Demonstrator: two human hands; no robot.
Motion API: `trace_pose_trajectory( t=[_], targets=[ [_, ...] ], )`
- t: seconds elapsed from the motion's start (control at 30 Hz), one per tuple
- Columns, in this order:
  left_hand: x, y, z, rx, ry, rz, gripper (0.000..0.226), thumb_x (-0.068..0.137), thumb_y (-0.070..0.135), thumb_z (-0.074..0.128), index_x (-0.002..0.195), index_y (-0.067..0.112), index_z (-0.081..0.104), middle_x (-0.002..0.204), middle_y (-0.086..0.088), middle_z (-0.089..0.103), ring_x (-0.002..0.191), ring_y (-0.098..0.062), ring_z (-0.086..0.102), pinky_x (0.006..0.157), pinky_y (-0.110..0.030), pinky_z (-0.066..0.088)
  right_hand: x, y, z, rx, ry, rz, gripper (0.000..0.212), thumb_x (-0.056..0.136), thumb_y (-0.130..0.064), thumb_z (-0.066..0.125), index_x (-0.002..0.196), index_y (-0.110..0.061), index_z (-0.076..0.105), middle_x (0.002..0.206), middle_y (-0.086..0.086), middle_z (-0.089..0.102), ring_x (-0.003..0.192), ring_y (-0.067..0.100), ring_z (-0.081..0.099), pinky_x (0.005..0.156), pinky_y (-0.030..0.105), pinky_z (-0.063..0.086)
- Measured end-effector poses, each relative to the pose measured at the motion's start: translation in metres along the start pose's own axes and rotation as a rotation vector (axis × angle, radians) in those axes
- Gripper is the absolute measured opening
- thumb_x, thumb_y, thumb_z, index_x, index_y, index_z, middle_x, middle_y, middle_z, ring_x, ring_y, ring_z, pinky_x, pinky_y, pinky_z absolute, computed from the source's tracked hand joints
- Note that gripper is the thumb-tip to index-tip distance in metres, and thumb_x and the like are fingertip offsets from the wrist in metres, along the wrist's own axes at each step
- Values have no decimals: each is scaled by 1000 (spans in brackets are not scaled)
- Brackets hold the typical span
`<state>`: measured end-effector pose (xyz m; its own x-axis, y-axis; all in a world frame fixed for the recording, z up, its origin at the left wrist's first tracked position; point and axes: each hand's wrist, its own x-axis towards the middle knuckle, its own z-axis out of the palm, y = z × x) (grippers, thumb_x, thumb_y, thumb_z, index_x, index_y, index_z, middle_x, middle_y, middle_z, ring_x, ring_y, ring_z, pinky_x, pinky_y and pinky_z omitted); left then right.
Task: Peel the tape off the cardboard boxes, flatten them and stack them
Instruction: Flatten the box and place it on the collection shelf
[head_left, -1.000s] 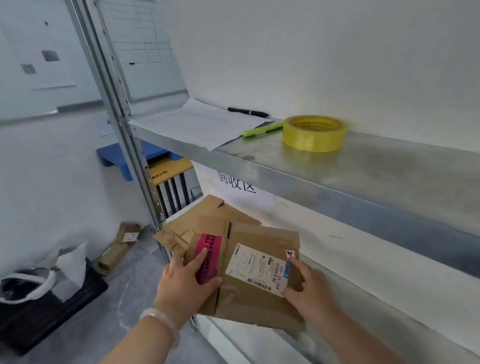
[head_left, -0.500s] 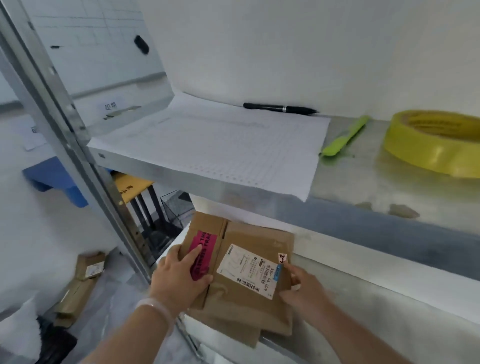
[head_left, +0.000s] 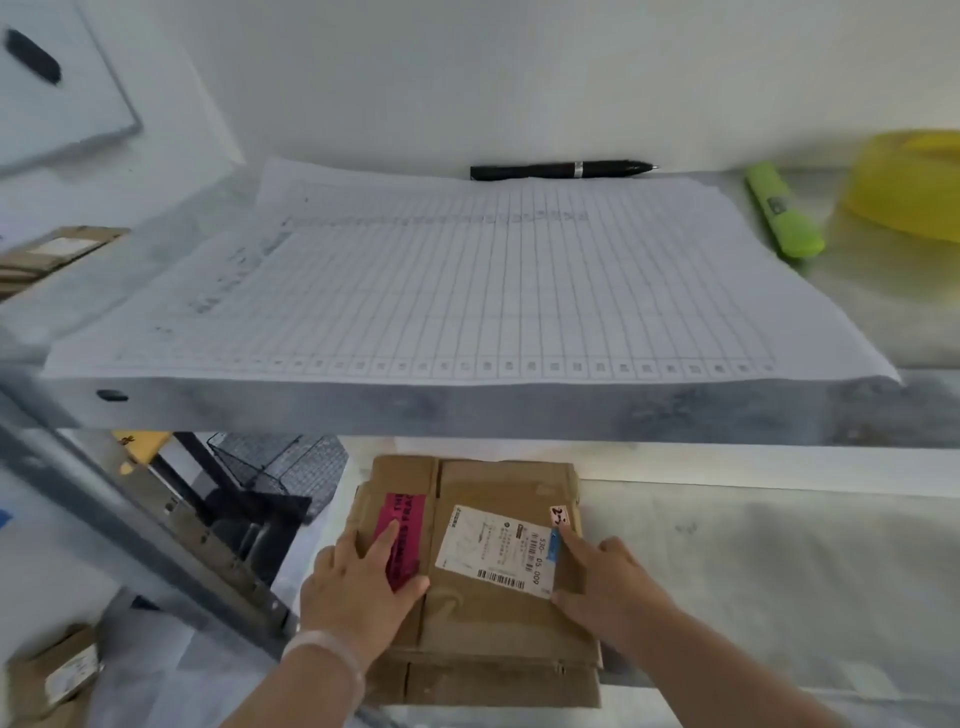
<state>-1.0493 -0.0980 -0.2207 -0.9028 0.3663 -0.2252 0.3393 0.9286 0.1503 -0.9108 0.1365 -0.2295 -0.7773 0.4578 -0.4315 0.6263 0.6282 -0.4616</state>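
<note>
Box stack (head_left: 493, 618) now squared on lower shelf (head_left: 753, 571); gridded sheet (head_left: 467, 291) above.

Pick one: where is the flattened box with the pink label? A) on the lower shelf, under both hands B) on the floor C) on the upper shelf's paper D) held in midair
A: the flattened box lies on the lower shelf atop other cardboard, with the left hand and right hand resting on it.

Matt brown cardboard boxes (head_left: 498, 618) with a paper label (head_left: 498, 551) lie under a dull grey metal shelf (head_left: 467, 410).
</note>
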Motion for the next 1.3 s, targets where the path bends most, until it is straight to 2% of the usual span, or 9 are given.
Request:
trace_pose_trajectory(
  t=[0.07,0.17,0.3,0.43,0.57,0.73,0.93,1.07,1.3],
  targets=[
    [2,-1,0,11,44,26,81,78,78,40,147,45,13,153,-2,24,138,-26,26,111,-42,29,-3,0,0,-70,25,-8,85,84,-57,56,148,-51,1,111,-7,33,102,11,46,81,24,50],
    [1,8,-4,-3,178,160,76,79,64,55,144,40,24,153,2,22,141,-22,22,116,-41,25,-16,0,-7,-22,121,-60,87,81,-58,60,146,-49,3,136,-7,36,124,18,44,100,37,48],
    [-6,34,-18,24,320,442,71,82,51,59,144,40,27,155,6,26,142,-19,23,119,-41,17,-42,9,-25,-64,309,-172,82,86,-64,50,149,-47,1,159,-16,13,146,14,18,117,39,22],
    [-23,78,-35,87,373,637,72,86,52,58,148,40,24,159,6,20,144,-20,22,117,-39,11,-72,40,-46,-207,456,-188,81,87,-73,33,151,-43,-6,162,-15,-7,149,9,-3,120,34,7],
    [-55,143,-43,100,435,807,69,83,49,64,145,34,37,154,2,34,140,-24,34,113,-41,16,-109,86,-69,-287,577,-134,85,80,-79,15,151,-40,-12,158,-13,-20,142,6,-23,118,30,-8],
    [-108,241,-36,42,426,930,67,90,54,50,149,37,23,159,5,19,146,-21,17,119,-45,12,-175,150,-108,-325,701,-57,87,79,-80,7,152,-36,-10,155,-12,-22,145,11,-23,117,33,-14],
    [-204,384,-41,-17,510,1148,62,87,49,57,144,33,40,154,2,34,140,-23,34,115,-46,21,-290,253,-162,-375,789,132,89,78,-80,10,154,-36,-3,162,-6,-12,145,13,-20,120,38,-9],
    [-278,479,-30,-110,519,1291,60,86,49,56,142,30,45,151,2,39,137,-23,38,113,-49,28,-368,321,-193,-350,860,286,85,84,-77,26,154,-36,-2,163,-6,-8,149,14,-12,120,36,-9],
    [-377,622,-11,-152,476,1478,64,90,59,38,149,37,24,158,7,19,145,-17,17,118,-46,11,-476,420,-228,-336,977,506,82,89,-71,31,154,-35,-4,162,-5,-11,147,10,-17,118,34,-13]
  ],
)
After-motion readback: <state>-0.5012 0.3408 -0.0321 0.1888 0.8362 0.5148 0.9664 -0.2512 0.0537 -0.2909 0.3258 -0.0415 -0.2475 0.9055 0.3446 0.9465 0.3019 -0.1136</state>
